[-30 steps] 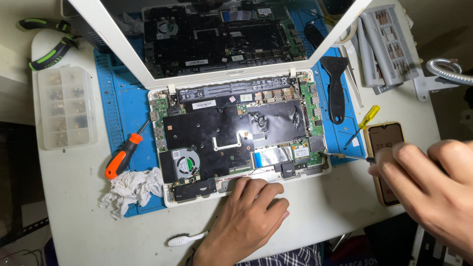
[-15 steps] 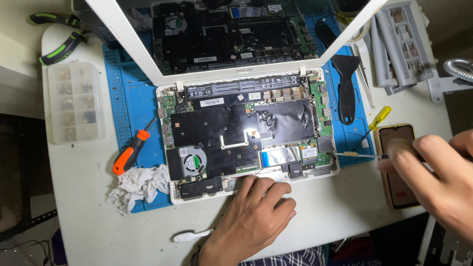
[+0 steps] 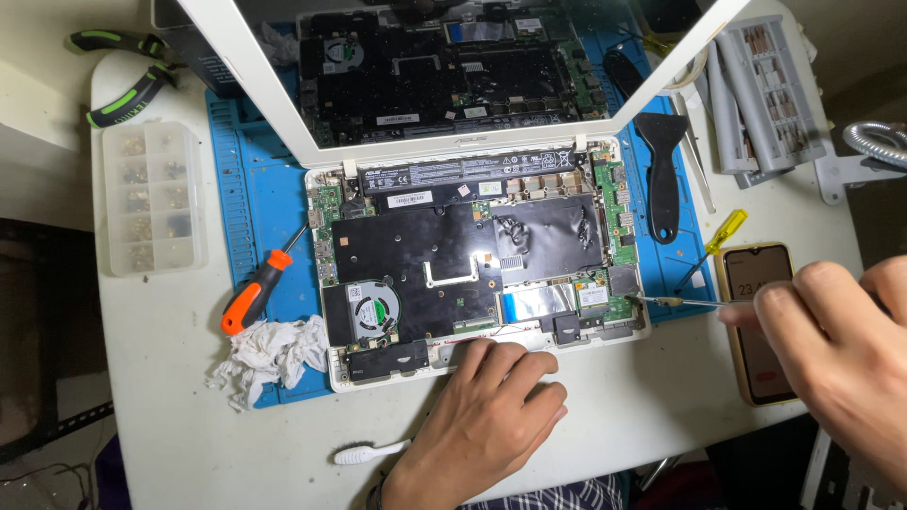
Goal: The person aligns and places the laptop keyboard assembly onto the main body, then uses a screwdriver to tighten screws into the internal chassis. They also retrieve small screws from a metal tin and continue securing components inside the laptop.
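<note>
Working a screw, by the look of it, at the near right corner of the opened white laptop base [image 3: 477, 274] on the blue silicone mat [image 3: 260, 179]. Right hand [image 3: 831, 349] pinched around a thin metal-shafted screwdriver [image 3: 675, 301], long axis lying nearly level, tip pointing left onto the green board; left hand [image 3: 482, 416] pressed flat, fingers spread, on the laptop's near edge. Next move likely calls for keeping the tip seated and the base steady.

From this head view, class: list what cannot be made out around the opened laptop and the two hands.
- Tool handle: hidden inside the right hand; only the thin shaft shows.
- Laptop front edge: partly covered by the left hand.
- Phone: partly hidden behind the right hand.
- Parts box contents: too small.
</note>
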